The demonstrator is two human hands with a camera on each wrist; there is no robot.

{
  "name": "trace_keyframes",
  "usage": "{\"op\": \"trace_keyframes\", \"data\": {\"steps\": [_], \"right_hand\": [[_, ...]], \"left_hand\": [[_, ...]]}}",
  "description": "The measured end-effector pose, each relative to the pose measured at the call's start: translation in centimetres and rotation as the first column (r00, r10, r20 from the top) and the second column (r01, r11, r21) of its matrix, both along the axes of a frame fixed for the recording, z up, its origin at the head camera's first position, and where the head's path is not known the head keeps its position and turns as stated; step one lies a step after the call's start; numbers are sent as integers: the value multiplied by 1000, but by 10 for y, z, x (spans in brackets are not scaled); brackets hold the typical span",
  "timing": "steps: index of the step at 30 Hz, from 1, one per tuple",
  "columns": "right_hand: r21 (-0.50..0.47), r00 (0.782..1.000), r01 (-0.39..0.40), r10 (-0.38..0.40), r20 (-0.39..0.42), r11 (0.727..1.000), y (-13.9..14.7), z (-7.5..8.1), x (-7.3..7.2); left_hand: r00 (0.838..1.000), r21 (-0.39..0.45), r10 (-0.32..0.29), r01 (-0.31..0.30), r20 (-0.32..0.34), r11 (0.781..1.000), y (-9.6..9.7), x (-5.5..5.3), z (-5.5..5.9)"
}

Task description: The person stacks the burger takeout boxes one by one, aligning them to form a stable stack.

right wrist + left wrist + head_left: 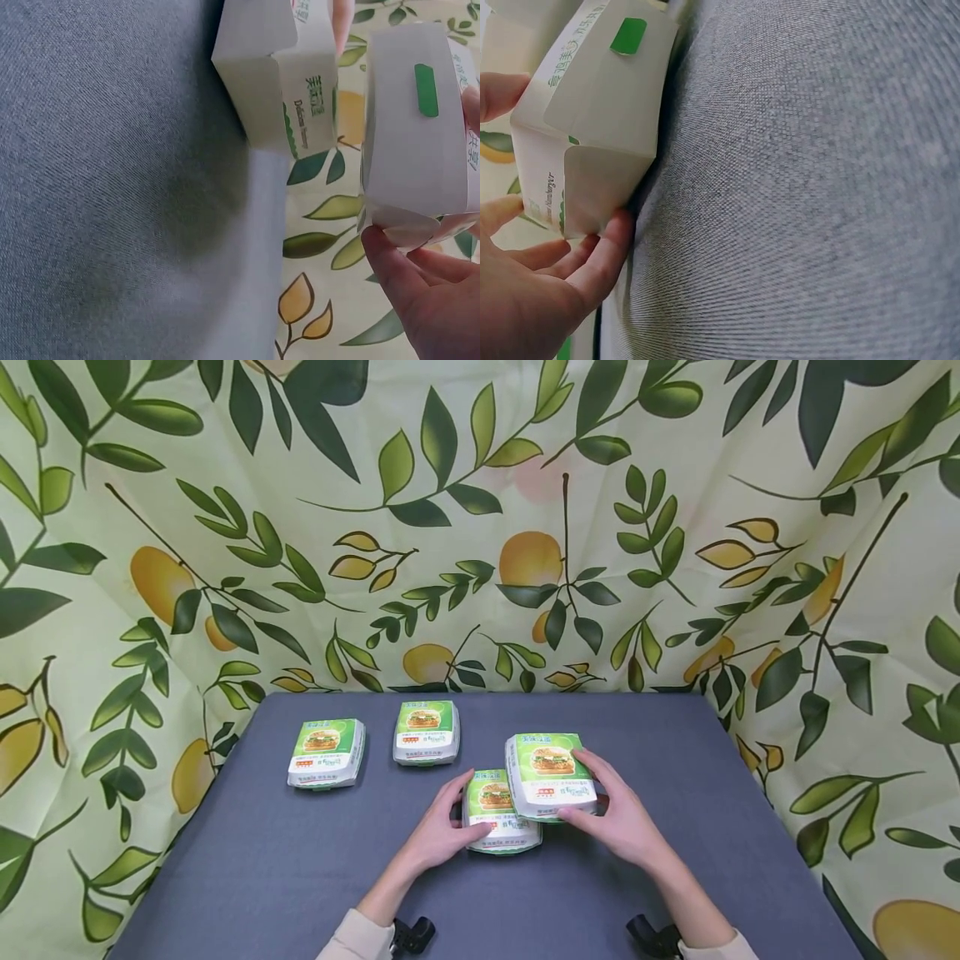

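Note:
With thumb and fingers spread round its left side, my left hand (437, 833) grips a green-and-white hamburger box (491, 835) that sits on the table. My right hand (621, 814) holds a second hamburger box (553, 777) by its right side. In the right wrist view this held box (416, 150) is raised off the cloth, apart from the lower box (262, 97). From the head it overlaps the lower box's right part and hides it. The left wrist view shows fingertips (611, 240) against the lower end of the box (607, 90).
Two more hamburger boxes stand at the back left, one box (326, 754) farther left and another box (426, 732) near the back edge. Dark blue-grey cloth covers the table (300, 877). A leaf-and-fruit patterned curtain (465, 552) hangs behind and along the sides.

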State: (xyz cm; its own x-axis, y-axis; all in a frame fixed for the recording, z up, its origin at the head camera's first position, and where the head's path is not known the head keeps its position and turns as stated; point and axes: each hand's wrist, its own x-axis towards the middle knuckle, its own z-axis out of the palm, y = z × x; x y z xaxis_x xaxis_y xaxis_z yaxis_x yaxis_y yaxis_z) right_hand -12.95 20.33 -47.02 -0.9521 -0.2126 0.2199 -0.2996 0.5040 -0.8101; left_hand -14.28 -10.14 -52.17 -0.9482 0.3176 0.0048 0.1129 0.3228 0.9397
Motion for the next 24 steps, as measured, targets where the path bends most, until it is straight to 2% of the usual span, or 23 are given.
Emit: {"op": "trace_keyframes", "data": {"steps": [10,14,18,24], "right_hand": [[28,1000,-21,21,-9,999,-12,-11,1],[11,1000,-23,23,-7,1000,-17,-12,2],[-4,999,-33,33,-5,999,-21,-11,3],[11,1000,-15,15,-7,1000,-24,-11,3]], "left_hand": [[1000,-7,-1,1,-1,1000,-2,-1,-3],[1000,10,-18,18,-5,1000,-3,0,-1],[1000,34,-22,23,-20,999,-5,2,6],[998,58,-5,9,-64,998,-4,7,24]]}}
